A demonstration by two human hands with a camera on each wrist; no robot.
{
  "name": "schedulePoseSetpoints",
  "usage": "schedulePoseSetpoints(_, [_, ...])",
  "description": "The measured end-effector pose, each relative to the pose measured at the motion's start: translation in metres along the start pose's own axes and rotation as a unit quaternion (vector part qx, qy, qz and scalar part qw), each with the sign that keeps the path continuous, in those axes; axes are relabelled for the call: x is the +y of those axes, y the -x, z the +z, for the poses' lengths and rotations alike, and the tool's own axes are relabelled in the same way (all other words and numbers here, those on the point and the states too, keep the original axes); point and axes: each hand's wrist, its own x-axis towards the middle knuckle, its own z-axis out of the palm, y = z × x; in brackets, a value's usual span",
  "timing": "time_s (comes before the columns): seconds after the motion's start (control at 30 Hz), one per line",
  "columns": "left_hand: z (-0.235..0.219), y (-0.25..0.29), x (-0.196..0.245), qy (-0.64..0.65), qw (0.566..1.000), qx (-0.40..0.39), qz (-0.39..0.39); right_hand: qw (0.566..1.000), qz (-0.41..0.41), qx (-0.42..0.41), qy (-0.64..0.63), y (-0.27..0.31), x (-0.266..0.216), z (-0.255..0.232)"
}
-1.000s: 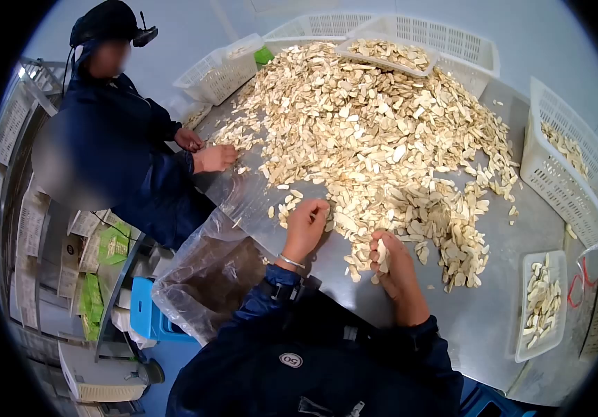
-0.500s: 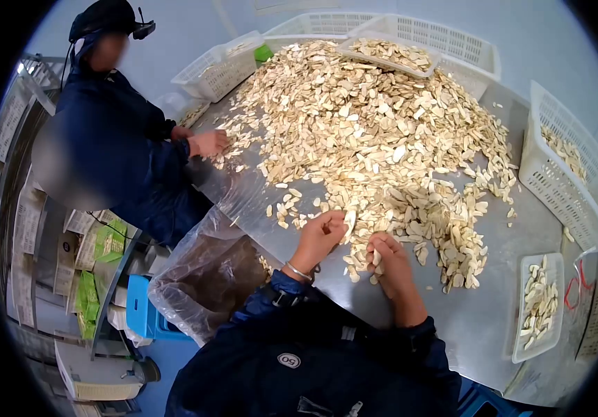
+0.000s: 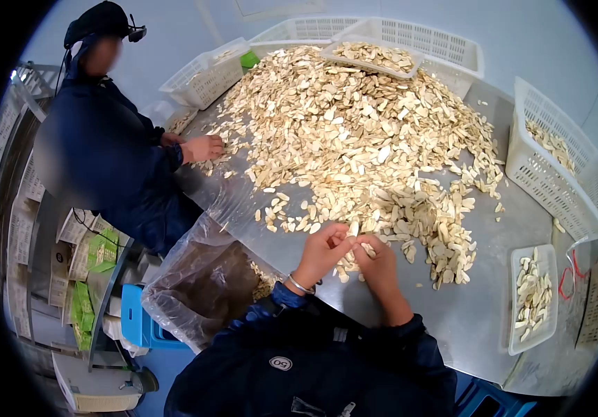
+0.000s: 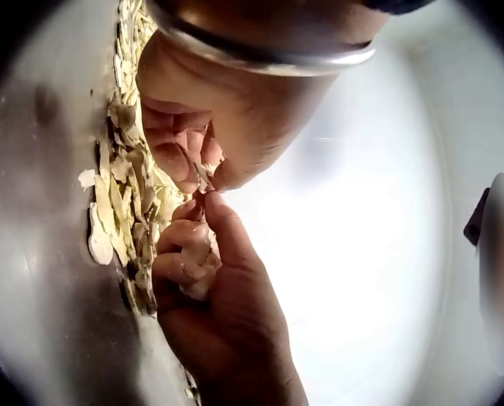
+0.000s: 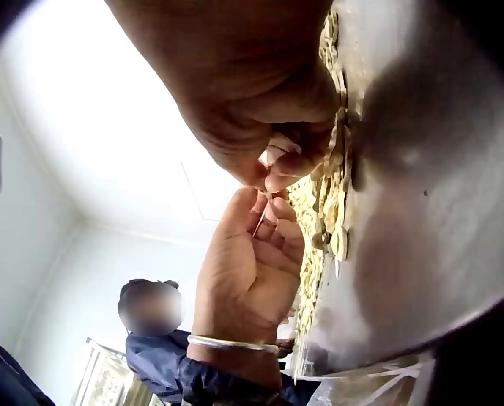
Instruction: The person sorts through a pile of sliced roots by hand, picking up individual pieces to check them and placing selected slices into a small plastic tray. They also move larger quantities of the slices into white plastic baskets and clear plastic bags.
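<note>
Pale dried slices form a large heap (image 3: 354,125) on the metal table. At its near edge the two hands meet, fingertips touching. The left hand (image 3: 320,258), with a bracelet at the wrist, pinches a slice (image 3: 354,228). In the left wrist view a thin slice (image 4: 203,176) lies at the fingertips of the left hand (image 4: 227,114). Below it the right hand (image 4: 227,313) has curled fingers around pale pieces (image 4: 199,275) in its palm. The right wrist view shows the right hand (image 5: 243,93) gripping a slice (image 5: 277,149), opposite the left hand (image 5: 250,266).
White baskets (image 3: 560,167) line the table's back and right. A shallow tray (image 3: 533,299) of slices stands at the right. A plastic-lined container (image 3: 205,281) lies left of the hands. Another person (image 3: 108,149) works at the left table edge, beside shelving.
Both hands, apart before, have come together at the fingertips. The left hand has moved away from the heap toward the right hand, a slice in its fingers. The head view has shifted slightly.
</note>
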Motion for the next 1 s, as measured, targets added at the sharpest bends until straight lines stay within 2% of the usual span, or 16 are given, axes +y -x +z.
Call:
schedulePoseSetpoints(0.03, [0.0,0.001,-0.001,-0.032,0.999,0.006,0.022,1.0,-0.019,-0.001,0.007,0.001,-0.003,0.0])
schedulePoseSetpoints(0.2, [-0.011,0.003,-0.004,-0.091,0.996,-0.001,0.002,0.992,-0.103,-0.015,0.074,0.002,-0.001,0.003])
schedulePoseSetpoints(0.23, [-0.015,0.004,-0.006,-0.096,0.995,0.005,-0.001,0.994,-0.081,-0.023,0.064,0.001,-0.001,0.003])
schedulePoseSetpoints(0.3, [-0.031,0.007,-0.002,-0.16,0.983,0.084,0.031,0.997,-0.038,-0.043,0.043,0.002,-0.001,0.002])
schedulePoseSetpoints(0.37, [-0.056,0.011,0.009,-0.233,0.961,0.142,0.034,1.0,-0.012,-0.022,0.002,0.003,-0.002,0.004])
schedulePoseSetpoints(0.43, [-0.083,0.013,0.001,-0.278,0.936,0.204,0.075,0.999,0.027,-0.013,-0.034,0.003,-0.006,0.003])
schedulePoseSetpoints(0.47, [-0.092,0.017,0.015,-0.351,0.911,0.212,0.039,0.997,0.052,-0.016,-0.05,0.002,-0.01,0.001])
schedulePoseSetpoints(0.57, [-0.105,0.014,0.01,-0.47,0.839,0.214,0.172,0.991,0.079,-0.015,-0.106,0.003,-0.016,0.0])
schedulePoseSetpoints(0.7, [-0.064,0.012,0.016,-0.376,0.899,0.094,0.207,0.99,0.075,0.01,-0.117,0.0,-0.008,-0.003])
schedulePoseSetpoints(0.8, [-0.038,0.01,0.018,-0.372,0.905,0.036,0.201,0.991,0.069,0.021,-0.112,-0.003,-0.008,-0.004])
schedulePoseSetpoints(0.93, [-0.041,0.004,-0.005,-0.376,0.904,0.038,0.199,0.994,0.052,0.022,-0.091,-0.002,-0.013,-0.003])
schedulePoseSetpoints(1.0, [-0.041,0.008,0.006,-0.348,0.928,0.065,0.113,0.994,0.051,0.022,-0.098,-0.001,-0.014,-0.003])
